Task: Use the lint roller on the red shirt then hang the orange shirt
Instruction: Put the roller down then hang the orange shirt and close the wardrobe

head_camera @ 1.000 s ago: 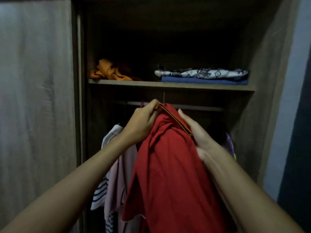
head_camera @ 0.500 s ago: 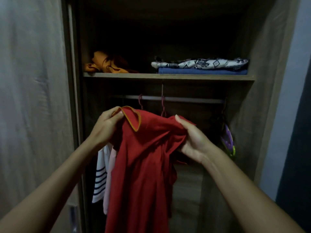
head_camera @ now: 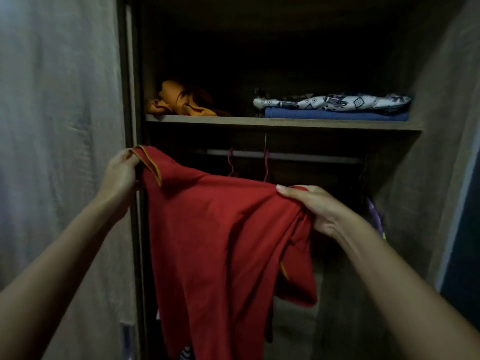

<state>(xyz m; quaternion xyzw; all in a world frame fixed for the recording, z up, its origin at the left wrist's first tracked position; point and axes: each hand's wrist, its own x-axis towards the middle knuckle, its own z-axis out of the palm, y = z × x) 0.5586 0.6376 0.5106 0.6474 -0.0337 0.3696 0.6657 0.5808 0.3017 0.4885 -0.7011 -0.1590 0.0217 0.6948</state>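
Head view: the red shirt [head_camera: 223,235] fills the centre of the frame, held up in front of the open wardrobe [head_camera: 439,141]. The left hand [head_camera: 120,175], at middle left, pinches a yellow-trimmed edge of it; the right hand [head_camera: 315,209], right of centre, has its fingers curled round bunched cloth. Held apart like this, the fabric spreads flat, probably to ready it for the lint roller, which is not in view. The orange shirt [head_camera: 179,100] lies crumpled on the shelf [head_camera: 285,123] at upper centre-left, not yet hung. Two hanger hooks [head_camera: 231,162] sit on the rail [head_camera: 311,157] behind.
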